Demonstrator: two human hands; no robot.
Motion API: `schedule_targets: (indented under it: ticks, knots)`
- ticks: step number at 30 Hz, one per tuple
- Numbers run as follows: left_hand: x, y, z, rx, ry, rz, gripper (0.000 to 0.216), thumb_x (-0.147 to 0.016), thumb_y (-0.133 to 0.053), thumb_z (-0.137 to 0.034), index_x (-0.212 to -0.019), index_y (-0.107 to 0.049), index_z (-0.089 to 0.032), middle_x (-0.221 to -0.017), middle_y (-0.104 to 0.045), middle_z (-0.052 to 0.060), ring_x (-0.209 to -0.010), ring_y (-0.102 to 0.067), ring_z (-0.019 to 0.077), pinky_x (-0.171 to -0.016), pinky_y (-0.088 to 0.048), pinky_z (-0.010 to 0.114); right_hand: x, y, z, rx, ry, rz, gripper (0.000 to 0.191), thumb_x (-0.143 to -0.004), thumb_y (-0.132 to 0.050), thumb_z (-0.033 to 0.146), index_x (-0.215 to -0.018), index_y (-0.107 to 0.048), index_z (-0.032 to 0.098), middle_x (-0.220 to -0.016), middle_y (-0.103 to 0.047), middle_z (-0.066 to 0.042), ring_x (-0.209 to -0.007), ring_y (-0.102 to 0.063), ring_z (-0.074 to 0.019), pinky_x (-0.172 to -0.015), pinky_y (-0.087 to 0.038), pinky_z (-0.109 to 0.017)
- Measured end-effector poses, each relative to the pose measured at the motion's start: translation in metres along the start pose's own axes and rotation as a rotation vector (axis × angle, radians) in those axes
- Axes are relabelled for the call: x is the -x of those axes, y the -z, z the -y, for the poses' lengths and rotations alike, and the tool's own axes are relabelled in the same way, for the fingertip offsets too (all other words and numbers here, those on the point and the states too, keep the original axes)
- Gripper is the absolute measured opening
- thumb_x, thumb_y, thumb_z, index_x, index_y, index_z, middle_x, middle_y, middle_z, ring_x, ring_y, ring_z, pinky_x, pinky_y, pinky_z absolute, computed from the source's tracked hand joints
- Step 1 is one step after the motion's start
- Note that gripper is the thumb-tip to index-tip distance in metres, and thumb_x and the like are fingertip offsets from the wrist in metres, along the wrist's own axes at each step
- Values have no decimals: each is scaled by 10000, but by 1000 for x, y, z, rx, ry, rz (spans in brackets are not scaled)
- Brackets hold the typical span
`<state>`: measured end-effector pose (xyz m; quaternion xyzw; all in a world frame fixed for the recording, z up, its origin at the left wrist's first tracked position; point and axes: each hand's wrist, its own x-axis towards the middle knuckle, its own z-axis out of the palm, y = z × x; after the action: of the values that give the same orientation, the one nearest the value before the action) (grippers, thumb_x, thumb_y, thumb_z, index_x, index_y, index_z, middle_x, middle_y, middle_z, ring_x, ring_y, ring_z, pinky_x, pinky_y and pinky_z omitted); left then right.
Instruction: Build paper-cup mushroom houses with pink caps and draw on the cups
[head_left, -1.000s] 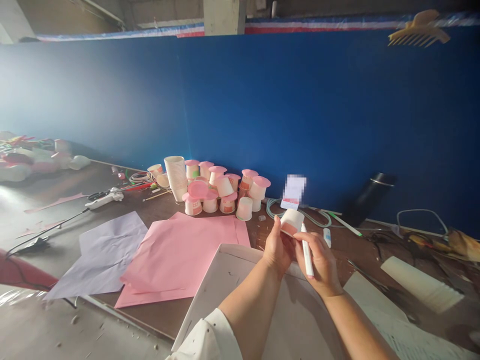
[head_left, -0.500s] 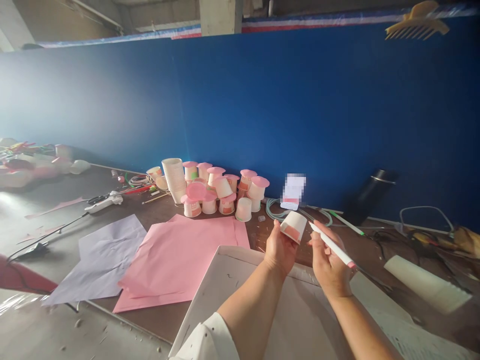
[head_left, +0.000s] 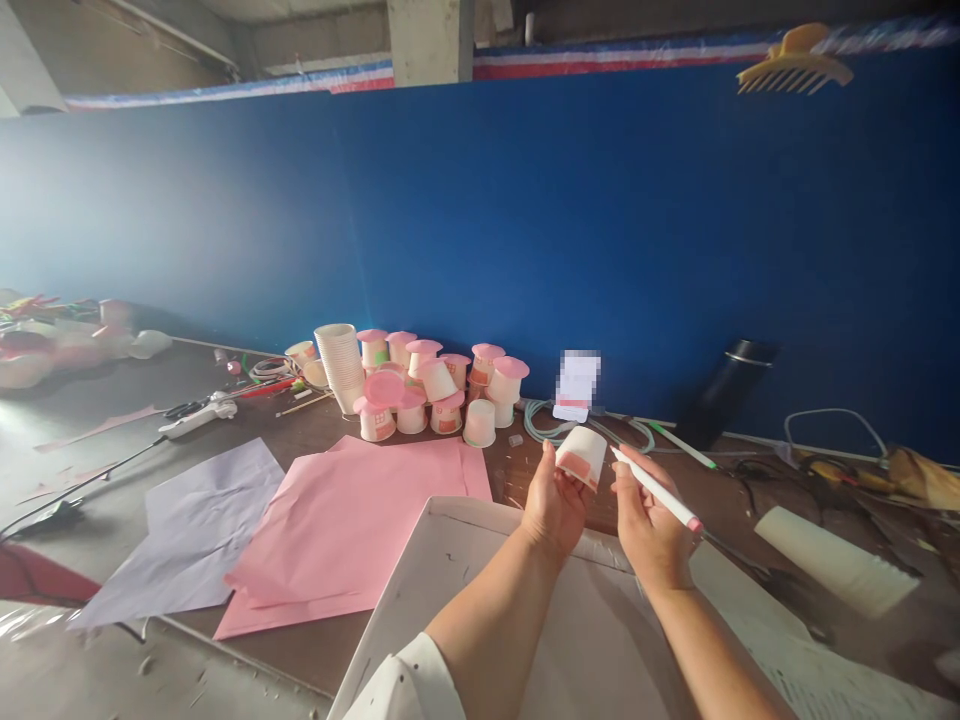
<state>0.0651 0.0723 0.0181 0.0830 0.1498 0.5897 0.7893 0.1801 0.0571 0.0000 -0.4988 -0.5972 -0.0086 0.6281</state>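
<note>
Holding a small paper cup [head_left: 581, 455] tilted in the left hand [head_left: 553, 500], grip closed around its base, above the white board [head_left: 480, 580] on the desk [head_left: 112, 400]. Gripping a white marker [head_left: 656, 490] in the right hand [head_left: 649, 525], tip just beside the cup's pink patch, apparently colouring; likely needing a steady cup. Leaving finished pink-topped cups [head_left: 435, 385] clustered beyond the pink paper [head_left: 352, 530].
</note>
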Motion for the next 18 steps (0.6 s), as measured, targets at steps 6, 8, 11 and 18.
schedule_targets:
  ticks: [6, 8, 11, 18]
  knots:
    - [1, 1, 0, -1, 32, 11, 447, -944, -589, -495, -1096, -727, -98, -1142, -724, 151, -1002, -687, 216, -800, -532, 251, -1, 1, -2, -69, -75, 18, 381, -982, -605, 474, -1199, -675, 169, -988, -727, -121, -738, -692, -207, -685, -605, -381]
    - [2, 0, -1, 9, 37, -3, 421, -945, -590, -459, -1100, -726, -93, -1132, -728, 148, -986, -686, 211, -776, -526, 247, -2, 1, 0, -87, -77, 19, 375, -974, -619, 473, -1175, -676, 162, -942, -724, -110, -685, -678, -191, -640, -597, -357]
    - [2, -1, -1, 18, 37, -29, 436, -956, -560, -470, -1097, -718, -89, -1103, -733, 156, -962, -687, 216, -747, -524, 257, -3, 1, 3, -116, -79, 3, 366, -956, -643, 474, -1136, -660, 156, -907, -722, -104, -651, -676, -182, -619, -596, -343]
    - [1, -4, 0, 32, 36, -115, 338, -983, -487, -340, -1066, -694, -86, -1105, -723, 182, -987, -703, 243, -781, -544, 282, -7, 2, 13, -72, -77, -58, 353, -905, -688, 507, -1001, -633, 172, -852, -704, -88, -622, -677, -182, -578, -580, -320]
